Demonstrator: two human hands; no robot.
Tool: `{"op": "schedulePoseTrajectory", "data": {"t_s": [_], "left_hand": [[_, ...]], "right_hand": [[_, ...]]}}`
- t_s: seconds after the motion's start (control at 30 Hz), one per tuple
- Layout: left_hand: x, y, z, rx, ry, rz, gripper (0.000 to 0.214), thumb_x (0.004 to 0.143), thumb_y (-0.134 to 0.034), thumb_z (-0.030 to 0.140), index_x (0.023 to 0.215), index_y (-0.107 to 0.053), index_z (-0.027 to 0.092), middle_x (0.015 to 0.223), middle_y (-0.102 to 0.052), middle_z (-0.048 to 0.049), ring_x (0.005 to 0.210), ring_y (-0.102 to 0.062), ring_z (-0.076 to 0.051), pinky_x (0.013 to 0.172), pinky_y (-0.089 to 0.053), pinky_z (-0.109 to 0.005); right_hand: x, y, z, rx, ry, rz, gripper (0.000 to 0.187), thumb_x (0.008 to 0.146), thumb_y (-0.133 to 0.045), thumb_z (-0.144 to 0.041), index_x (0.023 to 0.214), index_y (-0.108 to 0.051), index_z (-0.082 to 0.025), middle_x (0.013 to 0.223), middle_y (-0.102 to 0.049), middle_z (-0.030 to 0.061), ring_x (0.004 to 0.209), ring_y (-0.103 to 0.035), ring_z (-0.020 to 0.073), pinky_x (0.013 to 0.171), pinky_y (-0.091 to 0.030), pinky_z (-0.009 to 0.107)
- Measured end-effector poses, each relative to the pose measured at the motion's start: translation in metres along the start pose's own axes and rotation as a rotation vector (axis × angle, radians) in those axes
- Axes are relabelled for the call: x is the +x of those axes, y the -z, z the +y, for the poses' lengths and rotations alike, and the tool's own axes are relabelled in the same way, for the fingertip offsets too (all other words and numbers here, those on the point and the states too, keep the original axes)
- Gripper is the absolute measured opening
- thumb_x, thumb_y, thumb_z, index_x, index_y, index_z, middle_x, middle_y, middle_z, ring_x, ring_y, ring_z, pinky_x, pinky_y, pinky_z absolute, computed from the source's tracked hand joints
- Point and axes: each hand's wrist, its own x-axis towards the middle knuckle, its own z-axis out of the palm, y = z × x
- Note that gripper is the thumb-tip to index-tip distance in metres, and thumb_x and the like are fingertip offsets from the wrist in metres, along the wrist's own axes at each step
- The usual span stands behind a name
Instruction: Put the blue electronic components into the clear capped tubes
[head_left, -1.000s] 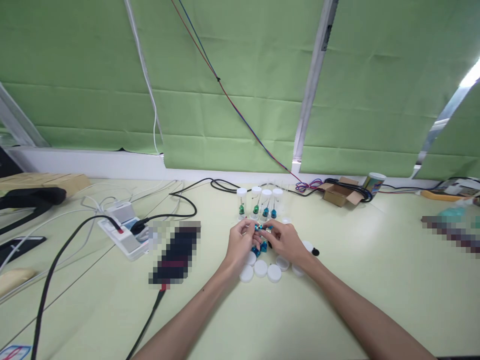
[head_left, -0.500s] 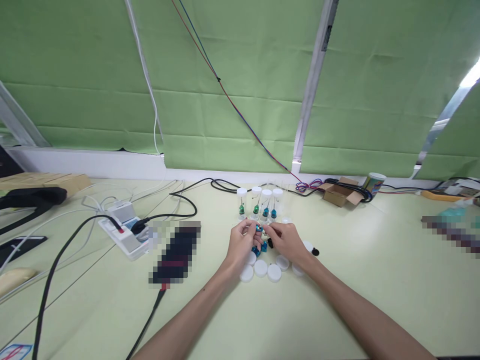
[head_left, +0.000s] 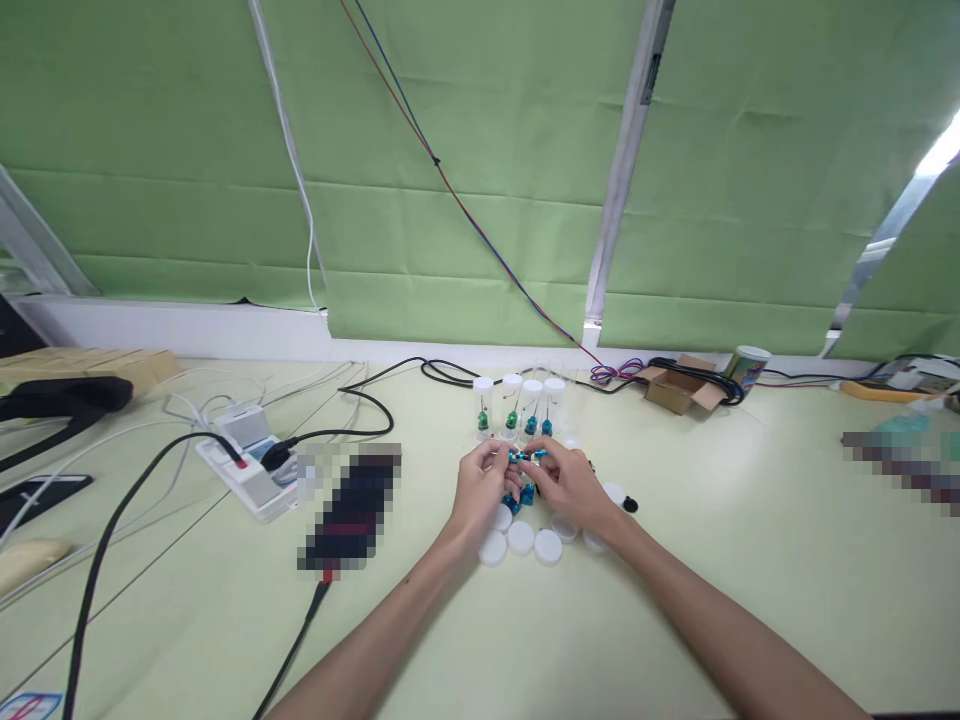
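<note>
Head view: over the table [head_left: 825, 550], the left hand [head_left: 480, 485] and right hand [head_left: 570, 482] nearly meet, both pinched almost closed. Back right, a can [head_left: 747, 370] bears print too small to read. Four capped vials [head_left: 483, 408] stand beyond the hands; white caps [head_left: 521, 538] lie nearer; a small blue piece [head_left: 514, 456] is gripped between both hands.

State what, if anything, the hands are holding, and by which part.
The left hand pinches a small blue piece; what the right hand grips, and which part of either, is too small to tell.
</note>
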Motion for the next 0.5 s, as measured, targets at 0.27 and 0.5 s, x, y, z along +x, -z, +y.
{"op": "schedulePoseTrajectory", "data": {"t_s": [0.27, 0.5], "left_hand": [[-0.0013, -0.0003, 0.0001, -0.004, 0.005, -0.021, 0.032, 0.074, -0.066, 0.045, 0.079, -0.060, 0.014, 0.058, -0.055, -0.0004, 0.048, -0.055, -0.012, 0.042, -0.046, -0.022], [-0.0020, -0.0016, 0.0027, -0.016, 0.012, -0.041, 0.033, 0.072, -0.068, 0.045, 0.078, -0.061, 0.013, 0.059, -0.055, -0.0007, 0.046, -0.055, -0.012, 0.041, -0.045, -0.023]], "right_hand": [[0.0005, 0.0020, -0.0007, 0.001, -0.011, -0.024, 0.024, 0.094, -0.044, -0.038, 0.083, -0.055, -0.020, 0.051, -0.054, -0.0042, 0.046, -0.047, 0.0122, 0.052, -0.034, 0.024], [0.0037, 0.0025, -0.0026, -0.046, -0.012, -0.022, 0.044, 0.097, -0.034, -0.040, 0.059, -0.043, -0.020, 0.048, -0.054, -0.0017, 0.048, -0.051, 0.0130, 0.055, -0.036, 0.024]]}}
